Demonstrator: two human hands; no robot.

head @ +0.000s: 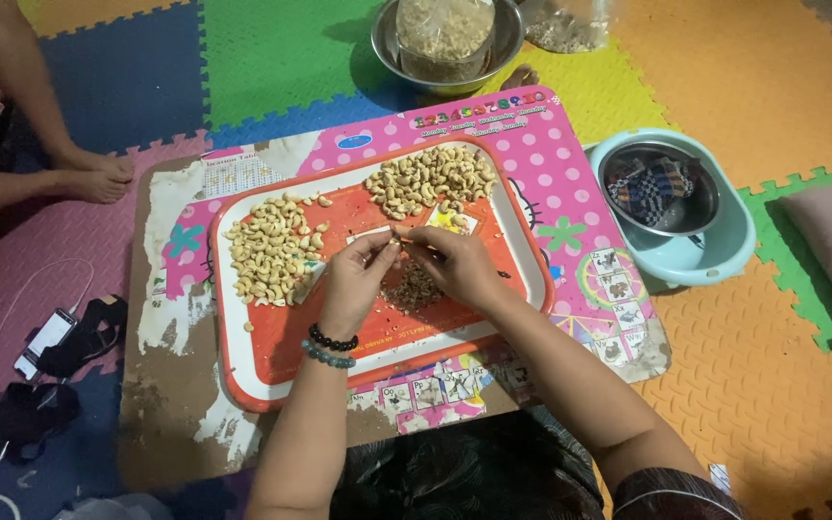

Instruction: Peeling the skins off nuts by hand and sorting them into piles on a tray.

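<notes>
Left hand: my left hand (pixel 356 279) rises from the tray's near side, thumb and forefinger pressed together on one end of a small pale cashew nut (pixel 403 238).
Right hand: my right hand (pixel 456 265) comes in from the right, its fingertips pinched on the same nut's other end, so both grips meet at one spot.
Nut's place: it sits between my two sets of fingertips, held up over the middle of the red-and-white rectangular plastic tray (pixel 272 366), directly above the little heap of brown skins and scraps (pixel 414 287).
Long axis: as far as I can tell it runs left to right, from one grip to the other (the nut is mostly hidden, so I cannot be sure).
Nearer hand: neither; both touch it.
Left pile: the loose heap of pale peeled cashews (pixel 270 250) lies just left of my left hand.
Far pile: the second heap of cashews (pixel 431 178) lies just beyond my fingertips, towards the tray's far edge.
Farther off: the steel bowl inside a pale blue plastic basin (pixel 724 252) stands well apart, to the right.
</notes>
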